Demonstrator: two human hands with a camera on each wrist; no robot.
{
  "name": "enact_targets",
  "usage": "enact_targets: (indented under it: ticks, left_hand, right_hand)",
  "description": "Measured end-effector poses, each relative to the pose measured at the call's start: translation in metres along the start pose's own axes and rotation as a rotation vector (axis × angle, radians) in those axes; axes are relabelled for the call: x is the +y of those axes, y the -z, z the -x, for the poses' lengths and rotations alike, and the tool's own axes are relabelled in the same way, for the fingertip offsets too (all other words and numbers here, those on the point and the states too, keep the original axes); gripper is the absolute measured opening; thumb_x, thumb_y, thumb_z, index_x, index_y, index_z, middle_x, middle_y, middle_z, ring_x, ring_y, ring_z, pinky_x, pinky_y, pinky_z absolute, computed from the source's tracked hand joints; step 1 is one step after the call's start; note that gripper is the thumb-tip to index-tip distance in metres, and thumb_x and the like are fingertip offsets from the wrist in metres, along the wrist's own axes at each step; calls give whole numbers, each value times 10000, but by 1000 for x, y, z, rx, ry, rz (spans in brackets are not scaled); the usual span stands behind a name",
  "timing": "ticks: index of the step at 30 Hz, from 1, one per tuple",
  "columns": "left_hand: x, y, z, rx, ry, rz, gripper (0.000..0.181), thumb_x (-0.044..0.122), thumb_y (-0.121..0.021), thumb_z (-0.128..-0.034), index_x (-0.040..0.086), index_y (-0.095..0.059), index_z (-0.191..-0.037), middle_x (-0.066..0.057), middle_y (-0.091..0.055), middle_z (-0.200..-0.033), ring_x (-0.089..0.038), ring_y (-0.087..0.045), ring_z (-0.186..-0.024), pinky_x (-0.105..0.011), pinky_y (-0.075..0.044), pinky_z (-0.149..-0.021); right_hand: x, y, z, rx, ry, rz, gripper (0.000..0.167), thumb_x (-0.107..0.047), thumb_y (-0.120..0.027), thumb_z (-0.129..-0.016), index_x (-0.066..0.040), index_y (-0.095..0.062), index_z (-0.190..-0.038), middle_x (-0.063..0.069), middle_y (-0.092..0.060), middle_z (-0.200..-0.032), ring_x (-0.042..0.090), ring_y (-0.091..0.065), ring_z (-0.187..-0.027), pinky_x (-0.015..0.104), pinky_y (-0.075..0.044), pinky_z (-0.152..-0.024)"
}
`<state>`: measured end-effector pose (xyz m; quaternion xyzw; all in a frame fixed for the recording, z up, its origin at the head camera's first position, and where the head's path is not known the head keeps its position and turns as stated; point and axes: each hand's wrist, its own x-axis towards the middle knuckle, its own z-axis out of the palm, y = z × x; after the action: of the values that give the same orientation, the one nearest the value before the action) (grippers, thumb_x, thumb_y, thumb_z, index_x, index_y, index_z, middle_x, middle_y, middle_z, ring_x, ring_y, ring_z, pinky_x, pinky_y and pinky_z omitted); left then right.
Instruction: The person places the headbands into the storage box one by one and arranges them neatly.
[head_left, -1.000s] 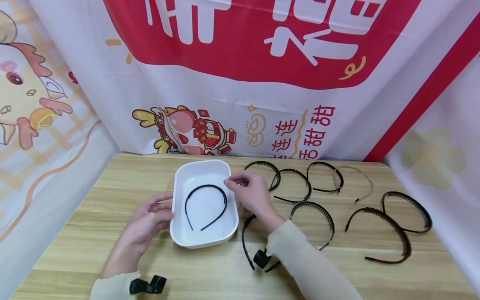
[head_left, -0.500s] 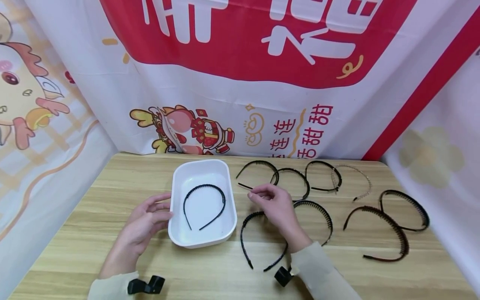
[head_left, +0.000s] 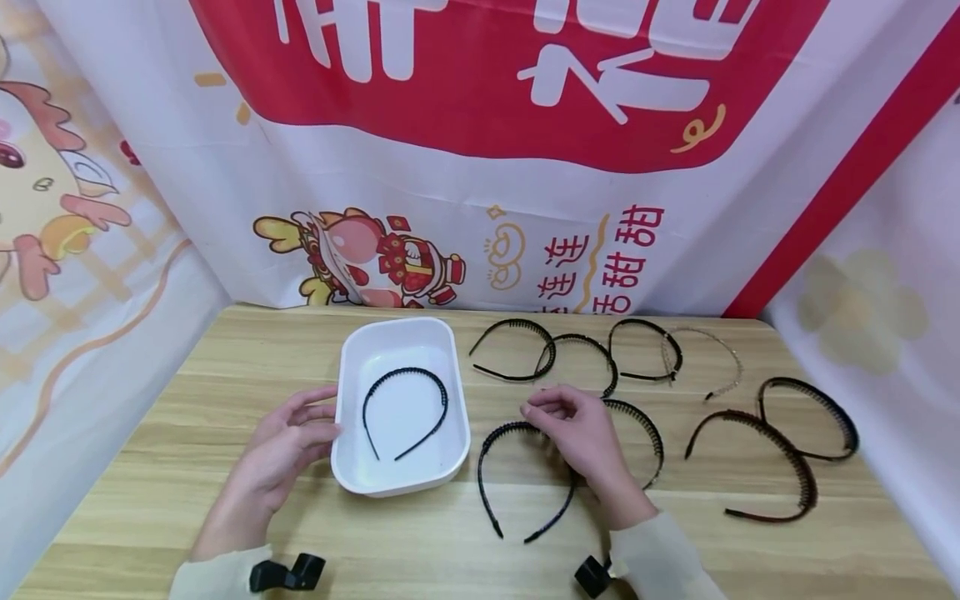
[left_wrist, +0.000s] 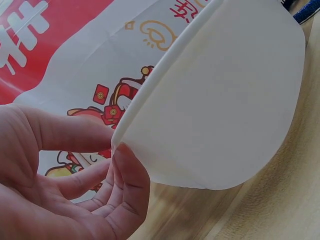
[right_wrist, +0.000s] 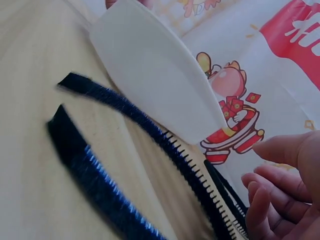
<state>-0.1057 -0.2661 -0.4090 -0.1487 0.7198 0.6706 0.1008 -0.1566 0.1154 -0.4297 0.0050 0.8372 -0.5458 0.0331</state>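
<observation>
your right hand point(head_left: 577, 429) hangs over the top of the blue band point(right_wrist: 105, 196), thumb and fingertips apart with nothing between them that i can see. can't tell if it touches the band. your left hand point(head_left: 281, 446) has thumb and fingertips on the tray's point(head_left: 397, 346) left side, spaced along it, not wrapped round it. 1 thin band point(head_left: 406, 370) lies flat in the tray, ends toward you. i count 8 more on the table point(head_left: 240, 358), all to the right of the tray.

what could bite you: the toothed band point(head_left: 655, 429) sits just right of the blue one, partly under your hand, and whether they touch is hidden. if teeth are hooked, lifting 1 probably drags the other. same deal with the brown band point(head_left: 806, 479) and its black neighbour point(head_left: 843, 412), which cross, and with the clear band point(head_left: 738, 362) overlapping the loop beside it. a sloppy pinch could let a springy arc flick loose. your right wrist mount point(head_left: 592, 577) is near the blue band's ends, so a low sweep might nudge them. and the tray looks light: lean harder with those left fingertips and it'd likely slide into the blue band.
</observation>
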Motion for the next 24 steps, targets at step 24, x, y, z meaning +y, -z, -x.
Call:
enact_targets:
  ticks: [24]
  left_hand:
    - [-1,1,0,-3,-3,8,758,-5,-675,-968,38,-328,-1641,14,-657,-1257,-99,-688,-1067,-285,-631,-920]
  right_hand:
    - [16,33,35,-73,-66,295,225,-202,-941,-804,-157,-731,-869,-33,-693,-710,128,-622,-608,227,-498,-560]
